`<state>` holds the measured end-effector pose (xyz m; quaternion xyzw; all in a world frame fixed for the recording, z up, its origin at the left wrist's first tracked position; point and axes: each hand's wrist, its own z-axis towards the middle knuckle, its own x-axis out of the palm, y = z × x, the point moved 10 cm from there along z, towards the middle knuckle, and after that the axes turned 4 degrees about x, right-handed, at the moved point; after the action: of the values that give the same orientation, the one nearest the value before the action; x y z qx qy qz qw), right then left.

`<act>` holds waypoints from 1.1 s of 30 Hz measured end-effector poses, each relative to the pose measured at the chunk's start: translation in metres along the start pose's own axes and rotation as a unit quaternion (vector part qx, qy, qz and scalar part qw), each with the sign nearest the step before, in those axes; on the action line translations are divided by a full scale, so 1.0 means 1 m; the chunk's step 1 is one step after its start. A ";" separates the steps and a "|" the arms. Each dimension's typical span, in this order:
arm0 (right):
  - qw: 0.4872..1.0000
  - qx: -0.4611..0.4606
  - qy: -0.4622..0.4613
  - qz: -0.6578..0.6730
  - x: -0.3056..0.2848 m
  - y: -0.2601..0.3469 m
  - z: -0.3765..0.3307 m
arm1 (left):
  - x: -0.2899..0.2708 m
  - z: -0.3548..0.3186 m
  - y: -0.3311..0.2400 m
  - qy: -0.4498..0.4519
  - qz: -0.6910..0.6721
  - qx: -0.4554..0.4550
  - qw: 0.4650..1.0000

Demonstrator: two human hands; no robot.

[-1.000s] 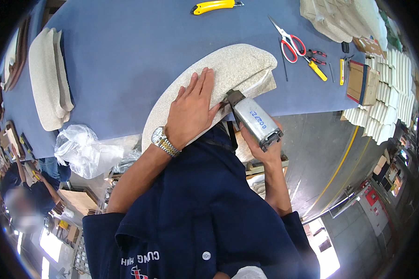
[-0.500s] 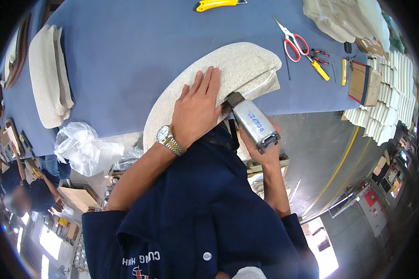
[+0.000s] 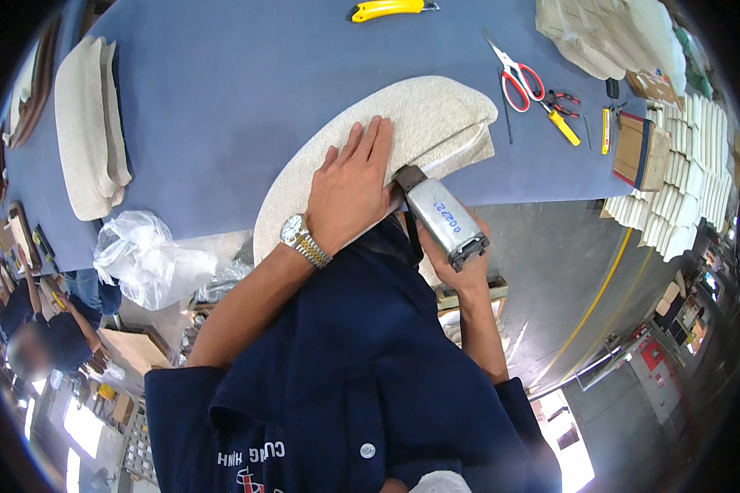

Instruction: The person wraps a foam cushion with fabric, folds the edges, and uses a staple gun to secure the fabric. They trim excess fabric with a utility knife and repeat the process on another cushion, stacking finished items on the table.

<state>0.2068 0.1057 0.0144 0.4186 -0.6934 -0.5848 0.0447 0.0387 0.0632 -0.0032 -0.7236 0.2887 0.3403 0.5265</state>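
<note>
- My left hand (image 3: 347,193) lies flat on the beige cushion (image 3: 403,135), fingers spread and pressing its fabric; this grip is apart, holding nothing.
- A metal watch (image 3: 304,240) sits on that wrist.
- My right hand (image 3: 460,267) has its grip clamped on the stapler (image 3: 440,218), a grey metal tool held from below, its dark nose touching the cushion's near edge just beside my left thumb.
- The cushion is a long curved pad lying at the near edge of the blue desk (image 3: 222,90), its lower end hanging past the edge toward my body.
- Right of the cushion, on the desk, I see red-handled scissors (image 3: 514,74), and near them a yellow-handled tool (image 3: 562,125).
- A yellow knife (image 3: 386,9) lies at the far side, well apart from my hands.
- More beige pads (image 3: 90,123) are stacked at the desk's left end.
- Crumpled clear plastic (image 3: 148,255) sits below the desk's edge on my left.
- White blocks (image 3: 682,172) are stacked at the right, beside a brown box (image 3: 637,148).
- Another person (image 3: 41,337) in dark blue is at the lower left, well apart from me.
</note>
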 end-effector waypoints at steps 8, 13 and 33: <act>0.999 -0.023 0.037 -0.033 0.001 0.014 -0.006 | -0.002 0.000 -0.001 0.003 -0.015 0.000 1.000; 0.999 0.015 0.038 -0.027 0.007 0.010 -0.002 | 0.005 0.003 0.000 0.014 -0.025 -0.007 1.000; 0.999 0.000 0.019 0.041 0.013 -0.008 -0.008 | 0.019 -0.036 0.040 0.123 -0.156 0.039 0.979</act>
<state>0.2067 0.0918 0.0046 0.4006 -0.7091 -0.5744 0.0820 0.0264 0.0163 -0.0331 -0.7752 0.2477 0.1505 0.5613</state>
